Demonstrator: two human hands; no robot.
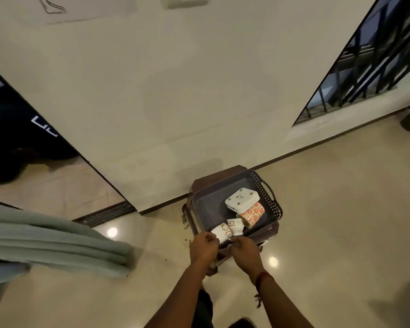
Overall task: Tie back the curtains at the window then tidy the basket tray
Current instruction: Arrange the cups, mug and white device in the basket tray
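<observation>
Down by the wall, I see the basket tray (205,204) on a brown stool (269,235). My left hand (203,246) and right hand (244,253) each pinch a little patterned cloth (223,230) at its near edge.

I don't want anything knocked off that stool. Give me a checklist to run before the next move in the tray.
1. Tray sits fully on the stool: ok.
2. White box inside the tray, leaning on the red-patterned cup: ok.
3. Cups upright: not ok, the red-patterned cup lies on its side.
4. Left hand and right hand at the near rim: ok.
5. What each hand grips: cannot tell.
6. Small cups clear of the rim: cannot tell.
</observation>
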